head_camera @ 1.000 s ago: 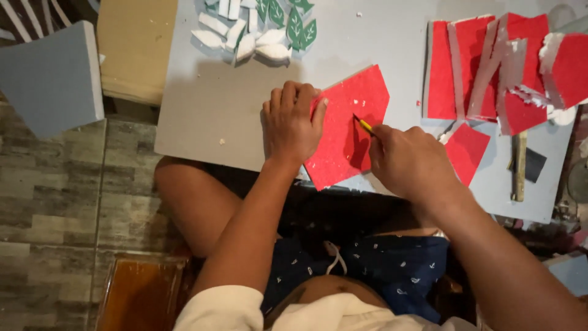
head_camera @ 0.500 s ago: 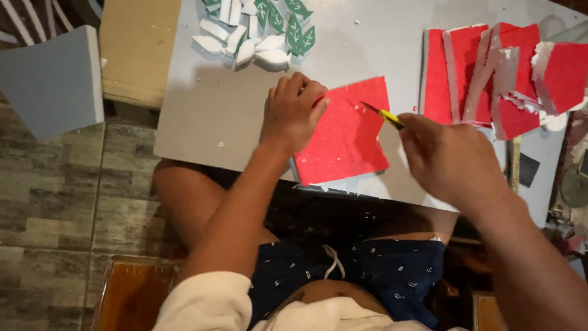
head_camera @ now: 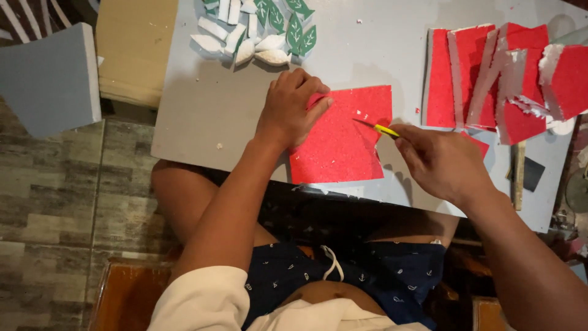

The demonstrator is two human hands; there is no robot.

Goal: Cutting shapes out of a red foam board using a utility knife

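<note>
A red glittery foam sheet point(head_camera: 343, 144) lies flat on a grey board point(head_camera: 202, 122) across my lap. My left hand point(head_camera: 291, 107) presses down on the sheet's upper left corner with curled fingers. My right hand point(head_camera: 441, 162) grips a yellow craft knife point(head_camera: 376, 127) whose blade tip touches the sheet near its upper right edge.
Several red foam pieces with white edges point(head_camera: 502, 79) are piled at the board's right. White and green leaf-shaped cutouts point(head_camera: 257, 27) lie at the top. A grey foam block point(head_camera: 49, 79) and a tan box point(head_camera: 131, 49) stand left, and a dark tool point(head_camera: 519, 175) lies beside my right hand.
The red sheet has been turned so its edges lie square to the board. My right hand and the knife shifted to the sheet's right edge, and my left hand stayed on the sheet.
</note>
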